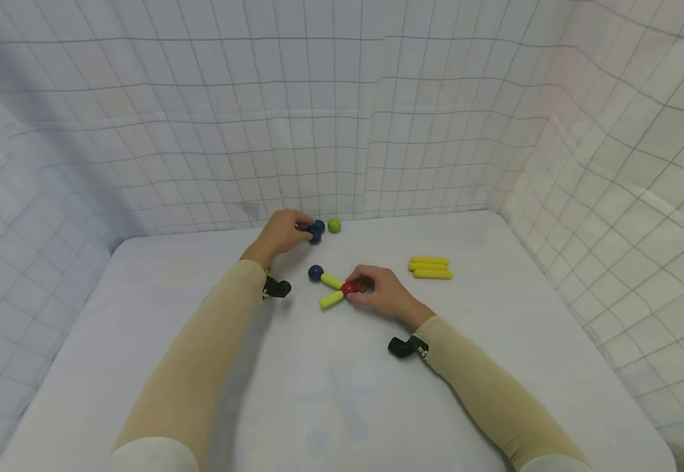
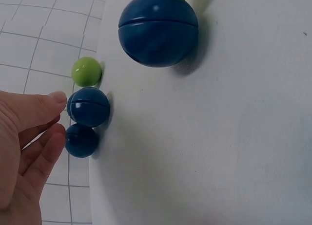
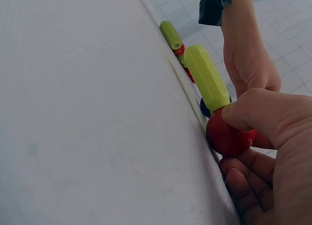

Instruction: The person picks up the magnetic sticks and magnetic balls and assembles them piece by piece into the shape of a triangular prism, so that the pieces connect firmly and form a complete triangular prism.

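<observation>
My left hand (image 1: 281, 233) (image 2: 24, 137) reaches to a cluster of blue balls (image 1: 319, 226) (image 2: 90, 107), thumb and fingers parted just beside them; no firm hold shows. A green ball (image 1: 334, 225) (image 2: 86, 71) sits next to the cluster. My right hand (image 1: 385, 293) (image 3: 273, 132) pinches a red ball (image 1: 349, 288) (image 3: 229, 132) between thumb and fingers. Two yellow-green sticks, a rear one (image 1: 332, 281) and a front one (image 1: 331, 300) (image 3: 207, 78), are joined to that ball in a V. Another blue ball (image 1: 315, 273) (image 2: 158, 29) is at the rear stick's far end.
Several yellow sticks (image 1: 430, 267) lie side by side to the right on the white table (image 1: 495, 314). Beyond the left forearm, more yellow-green and red pieces (image 3: 170, 35) show in the right wrist view. Grid-patterned white curtains (image 1: 318, 131) stand behind and at both sides.
</observation>
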